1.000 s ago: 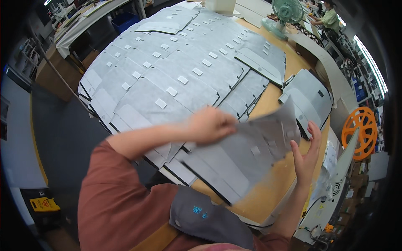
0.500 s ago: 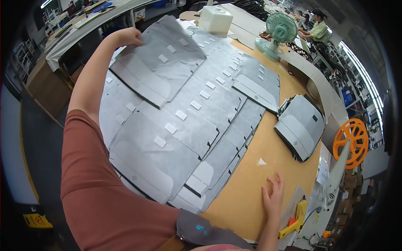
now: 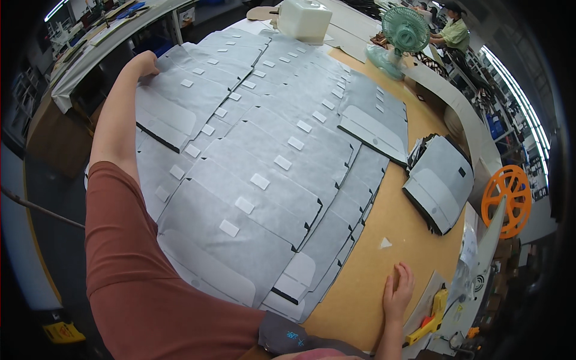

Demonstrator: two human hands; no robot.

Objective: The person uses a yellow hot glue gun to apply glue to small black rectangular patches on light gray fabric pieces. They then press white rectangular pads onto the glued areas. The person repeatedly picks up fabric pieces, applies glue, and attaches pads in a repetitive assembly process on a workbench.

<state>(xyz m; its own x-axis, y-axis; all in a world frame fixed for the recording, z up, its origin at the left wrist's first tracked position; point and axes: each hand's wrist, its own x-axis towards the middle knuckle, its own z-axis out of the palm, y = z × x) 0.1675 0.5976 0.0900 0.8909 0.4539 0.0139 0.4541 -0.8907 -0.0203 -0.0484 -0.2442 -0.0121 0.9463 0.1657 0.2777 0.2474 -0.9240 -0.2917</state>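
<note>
**Grey cut panels being laid out in overlapping rows**

Left hand [image 3: 144, 62]: is being stretched far forward and pressed flat on the far-left grey panel [image 3: 174, 102]. The fingers are hidden past the knuckles, so the grip cannot be told for certain; the panel is being held down, not lifted.

Right hand [image 3: 397, 294]: is being rested open, palm down, on the bare table [image 3: 384, 216] near the front edge. Nothing is being held in it.

Grey panel: is lying at the left end of the rows of panels [image 3: 270, 168], overlapped like shingles, each carrying a small white tab. Judged to be light, thin and floppy, likely slipping over its neighbours. It is best taken by a free edge or corner and kept flat, so that the rows are not being dragged askew.

Stack of panels [image 3: 441, 180]: is sitting apart on the table to the right, loose, in no container.

No tray or bin is being seen on the table. A white boxy case [image 3: 305, 18] is standing shut at the far end, contents unseen.

Also present: green fan [image 3: 403, 33], orange reel [image 3: 507, 201], yellow hand tool [image 3: 433, 312], white paper scrap [image 3: 384, 243].
</note>
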